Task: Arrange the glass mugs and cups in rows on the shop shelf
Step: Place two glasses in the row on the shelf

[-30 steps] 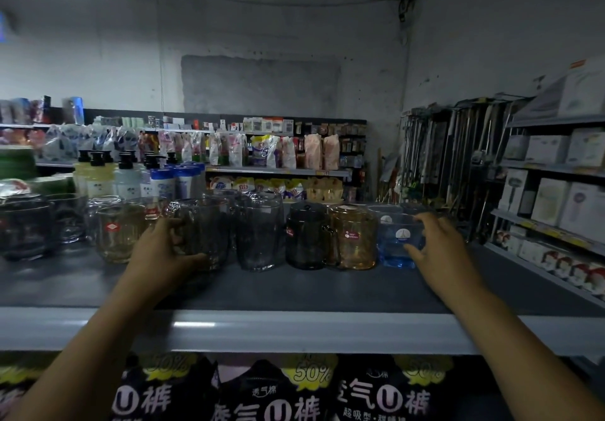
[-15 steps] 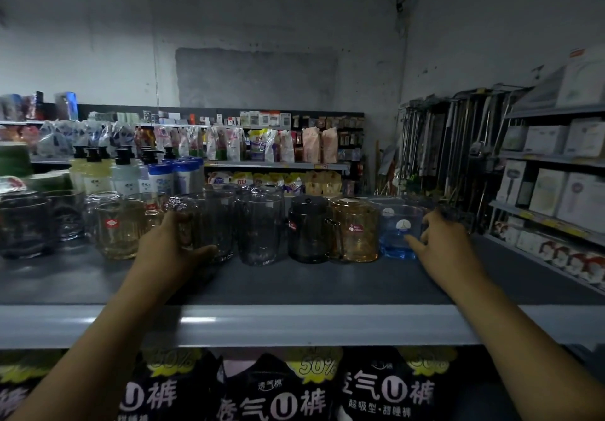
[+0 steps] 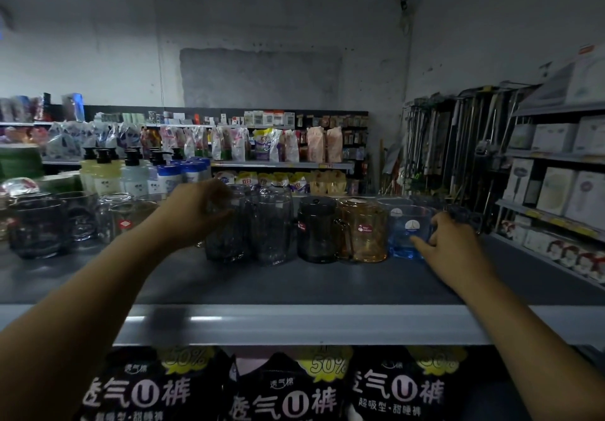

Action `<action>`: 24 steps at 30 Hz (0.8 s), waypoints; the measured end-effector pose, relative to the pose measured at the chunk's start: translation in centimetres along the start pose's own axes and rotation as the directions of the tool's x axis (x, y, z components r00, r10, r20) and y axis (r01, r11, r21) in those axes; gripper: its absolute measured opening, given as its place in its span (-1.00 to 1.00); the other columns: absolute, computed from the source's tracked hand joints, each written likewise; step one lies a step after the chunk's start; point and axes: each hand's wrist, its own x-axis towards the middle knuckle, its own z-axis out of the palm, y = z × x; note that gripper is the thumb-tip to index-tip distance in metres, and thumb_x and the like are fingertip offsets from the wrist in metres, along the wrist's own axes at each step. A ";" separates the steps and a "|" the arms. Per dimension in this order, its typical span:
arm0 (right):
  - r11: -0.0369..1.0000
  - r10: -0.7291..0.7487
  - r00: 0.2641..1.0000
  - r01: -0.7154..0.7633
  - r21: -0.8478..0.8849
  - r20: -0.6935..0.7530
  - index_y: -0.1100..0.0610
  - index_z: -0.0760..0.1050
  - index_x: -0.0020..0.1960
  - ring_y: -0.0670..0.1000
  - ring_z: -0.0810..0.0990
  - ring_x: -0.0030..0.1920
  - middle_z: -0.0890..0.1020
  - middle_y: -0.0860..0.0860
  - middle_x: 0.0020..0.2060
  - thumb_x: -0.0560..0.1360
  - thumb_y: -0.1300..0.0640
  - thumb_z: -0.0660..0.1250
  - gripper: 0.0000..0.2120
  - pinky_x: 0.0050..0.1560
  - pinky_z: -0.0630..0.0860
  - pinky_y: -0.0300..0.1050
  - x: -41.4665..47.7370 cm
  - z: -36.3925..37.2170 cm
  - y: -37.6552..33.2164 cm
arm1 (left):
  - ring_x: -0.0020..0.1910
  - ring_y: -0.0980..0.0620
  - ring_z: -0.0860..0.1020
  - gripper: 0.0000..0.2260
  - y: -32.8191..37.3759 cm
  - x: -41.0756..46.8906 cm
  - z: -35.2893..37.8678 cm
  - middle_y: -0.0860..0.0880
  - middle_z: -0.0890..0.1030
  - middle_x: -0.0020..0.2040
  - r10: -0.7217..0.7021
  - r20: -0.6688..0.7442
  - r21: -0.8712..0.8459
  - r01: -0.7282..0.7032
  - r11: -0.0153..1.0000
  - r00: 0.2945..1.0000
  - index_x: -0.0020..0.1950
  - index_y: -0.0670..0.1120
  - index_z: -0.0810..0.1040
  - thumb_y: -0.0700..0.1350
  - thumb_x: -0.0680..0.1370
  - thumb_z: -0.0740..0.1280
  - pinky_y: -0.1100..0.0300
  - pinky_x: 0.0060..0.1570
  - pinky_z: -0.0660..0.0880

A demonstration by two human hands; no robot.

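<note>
A row of glass mugs stands on the grey shelf (image 3: 294,286). From the left: a clear grey mug (image 3: 226,237), a second clear grey mug (image 3: 271,227), a dark smoked mug (image 3: 316,229), an amber mug (image 3: 366,229) and a blue cup (image 3: 407,234). My left hand (image 3: 196,214) grips the first grey mug by its left side near the rim. My right hand (image 3: 448,243) holds the blue cup from the right, fingers curled round its side. More cups (image 3: 39,227) stand further left, one amber (image 3: 131,220).
Pump bottles (image 3: 131,175) stand behind the cups on the left. Boxed goods (image 3: 556,188) fill the shelves on the right, with small packs (image 3: 573,253) below them. Black bags (image 3: 288,388) hang under the shelf's front edge. Hanging tools (image 3: 458,145) line the right wall.
My left hand has moved right and up from the mug near the amber one to the grey mug's rim. My right hand has stayed on the blue cup.
</note>
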 end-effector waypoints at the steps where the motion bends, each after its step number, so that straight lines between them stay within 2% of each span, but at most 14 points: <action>1: 1.000 0.001 1.000 -0.001 0.001 -0.001 0.25 0.44 0.19 0.15 0.59 -0.24 0.61 0.18 -0.26 0.52 0.07 0.48 -0.62 -0.33 0.37 -0.11 0.0 0.1 0.1 | -0.18 0.12 0.55 -0.82 0.1 0.1 -0.2 -0.07 0.63 0.02 -0.015 0.017 -0.014 0.015 1.000 1.000 0.13 -0.12 0.59 -0.08 0.57 0.41 0.28 -0.22 0.44; 3: 1.000 0.002 1.000 -0.002 0.004 -0.001 0.24 0.44 0.17 0.13 0.59 -0.26 0.60 0.16 -0.26 0.53 0.06 0.47 -0.63 -0.33 0.38 -0.11 0.1 0.2 0.2 | -0.20 0.02 0.57 -0.91 0.3 -0.1 -0.6 -0.06 0.62 -0.12 -0.061 0.023 -0.029 0.061 0.998 0.998 -0.05 -0.07 0.57 -0.07 0.57 0.41 0.25 -0.28 0.41; 5: 1.000 -0.003 1.000 0.003 0.014 -0.006 0.23 0.44 0.17 0.13 0.60 -0.23 0.61 0.17 -0.24 0.52 0.06 0.47 -0.64 -0.30 0.41 -0.09 0.3 0.3 0.3 | -0.25 -0.05 0.55 -0.78 0.1 -0.6 -0.9 -0.07 0.58 -0.23 -0.103 0.030 -0.030 0.104 0.994 0.994 -0.17 -0.05 0.50 0.06 0.52 0.44 0.19 -0.33 0.39; 6: 1.000 -0.004 1.000 0.004 0.017 -0.009 0.22 0.44 0.16 0.14 0.60 -0.23 0.61 0.17 -0.24 0.52 0.06 0.48 -0.64 -0.29 0.42 -0.09 0.3 0.4 0.3 | -0.25 -0.05 0.54 -0.69 -0.1 -1.0 -1.0 -0.07 0.56 -0.22 -0.115 0.030 -0.014 0.116 0.993 0.993 -0.18 -0.06 0.49 0.16 0.46 0.44 0.17 -0.32 0.41; 7: 1.000 -0.005 1.000 0.005 0.016 -0.015 0.21 0.44 0.15 0.14 0.60 -0.22 0.62 0.17 -0.23 0.52 0.05 0.48 -0.65 -0.29 0.41 -0.09 0.3 0.4 0.4 | -0.22 -0.04 0.52 -0.61 -0.4 -1.5 -0.9 -0.06 0.54 -0.14 -0.124 0.022 0.012 0.124 0.992 0.992 -0.15 -0.06 0.49 0.25 0.40 0.43 0.14 -0.26 0.46; 9: 1.000 -0.017 0.999 0.018 0.005 -0.032 0.21 0.44 0.11 0.16 0.60 -0.23 0.62 0.18 -0.25 0.52 0.04 0.48 -0.66 -0.35 0.35 -0.12 0.4 0.5 0.5 | -0.03 -0.05 0.49 -0.52 -0.7 -2.5 -0.7 -0.07 0.43 0.11 -0.177 -0.016 0.020 0.177 0.984 0.984 -0.06 -0.04 0.49 0.32 0.33 0.45 0.02 0.03 0.56; 11: 1.000 -0.022 0.999 0.023 0.002 -0.035 0.19 0.44 0.08 0.14 0.60 -0.25 0.61 0.17 -0.27 0.51 0.03 0.48 -0.68 -0.40 0.28 -0.16 0.5 0.6 0.6 | 0.15 -0.17 0.46 -0.47 -0.8 -3.5 -0.1 -0.15 0.34 0.26 -0.282 -0.054 -0.063 0.279 0.958 0.958 0.03 -0.01 0.45 0.30 0.29 0.50 -0.14 0.26 0.48; 12: 1.000 -0.022 0.999 0.022 0.001 -0.034 0.19 0.43 0.07 0.13 0.59 -0.26 0.60 0.16 -0.28 0.51 0.02 0.48 -0.68 -0.40 0.29 -0.17 0.5 0.7 0.7 | 0.19 -0.22 0.46 -0.42 -0.8 -3.8 0.3 -0.19 0.36 0.29 -0.317 -0.072 -0.112 0.308 0.945 0.946 0.09 0.02 0.42 0.30 0.25 0.50 -0.17 0.28 0.47; 14: 1.000 -0.016 1.000 0.016 -0.008 -0.023 0.18 0.43 0.10 0.13 0.59 -0.24 0.61 0.16 -0.26 0.52 0.00 0.47 -0.66 -0.36 0.37 -0.12 0.5 0.7 0.7 | 0.13 -0.20 0.52 -0.34 -1.0 -4.1 1.2 -0.20 0.48 0.24 -0.334 -0.105 -0.203 0.309 0.929 0.937 0.16 0.06 0.35 0.30 0.21 0.51 -0.06 0.07 0.55; 16: 1.000 -0.014 1.000 0.014 -0.015 -0.018 0.19 0.43 0.12 0.14 0.60 -0.23 0.61 0.17 -0.23 0.52 -0.01 0.46 -0.65 -0.28 0.44 -0.07 0.5 0.7 0.6 | 0.01 -0.11 0.57 -0.35 -1.1 -4.2 2.0 -0.14 0.57 0.14 -0.323 -0.146 -0.275 0.276 0.921 0.935 0.16 0.02 0.34 0.17 0.25 0.60 0.18 -0.14 0.45; 18: 1.000 -0.012 1.000 0.012 -0.008 -0.016 0.19 0.43 0.13 0.15 0.60 -0.22 0.61 0.17 -0.22 0.53 -0.01 0.46 -0.65 -0.26 0.44 -0.07 0.5 0.6 0.7 | -0.07 -0.07 0.57 -0.40 -1.1 -4.1 2.2 -0.09 0.58 0.07 -0.322 -0.182 -0.305 0.258 0.917 0.929 0.15 -0.01 0.35 0.05 0.29 0.64 0.29 -0.24 0.37; 21: 1.000 -0.015 1.000 0.015 -0.017 -0.020 0.15 0.42 0.12 0.14 0.60 -0.24 0.61 0.15 -0.24 0.53 -0.04 0.45 -0.65 -0.27 0.50 -0.04 0.5 0.7 0.9 | -0.15 -0.03 0.64 -0.42 -1.4 -4.4 2.0 -0.04 0.60 0.03 -0.320 -0.160 -0.393 0.237 0.888 0.934 0.15 0.01 0.38 -0.02 0.29 0.64 0.20 -0.26 0.52; 24: 0.999 -0.018 0.999 0.017 -0.029 -0.032 0.15 0.42 0.10 0.15 0.61 -0.25 0.62 0.15 -0.26 0.52 -0.05 0.45 -0.65 -0.27 0.51 -0.04 0.5 0.8 0.9 | -0.06 -0.03 0.67 -0.37 -1.9 -4.7 1.8 0.01 0.61 0.09 -0.327 -0.093 -0.510 0.237 0.827 0.940 0.21 0.09 0.43 0.02 0.22 0.62 0.00 -0.07 0.64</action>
